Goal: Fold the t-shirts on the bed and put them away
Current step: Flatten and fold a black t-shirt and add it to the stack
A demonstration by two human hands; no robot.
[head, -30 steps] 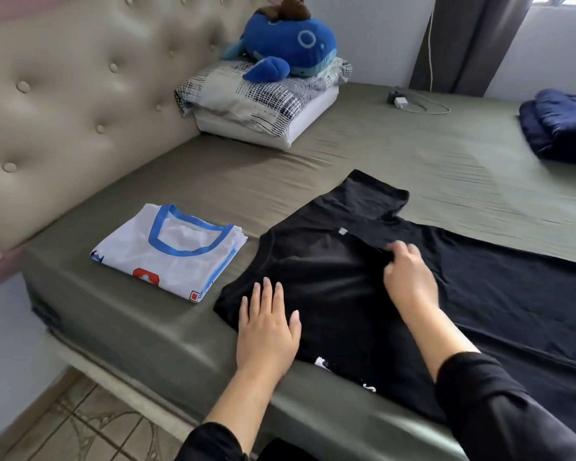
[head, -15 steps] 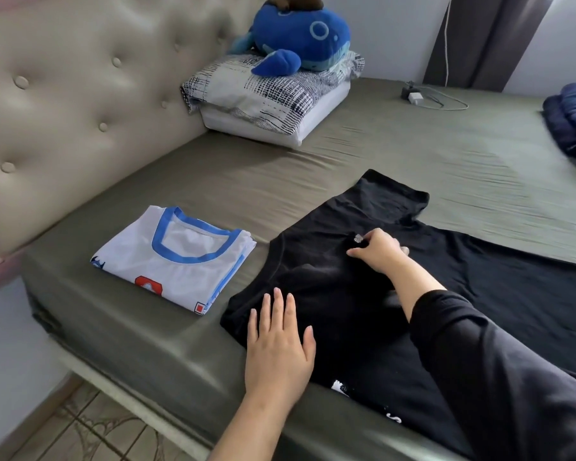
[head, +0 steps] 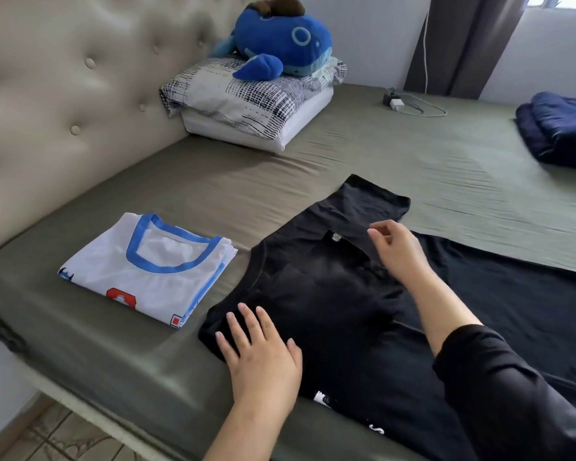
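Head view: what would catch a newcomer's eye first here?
The black t-shirt spread across the near bed edge, with the left hand flat on its near sleeve and the right hand by the collar. Left of it lies a folded white t-shirt with blue trim. A blue plush whale sits on the pillows by the headboard.

The left hand (head: 263, 357) presses flat on the black t-shirt (head: 330, 294); the right hand (head: 399, 251) hovers, loosely curled, near its collar.
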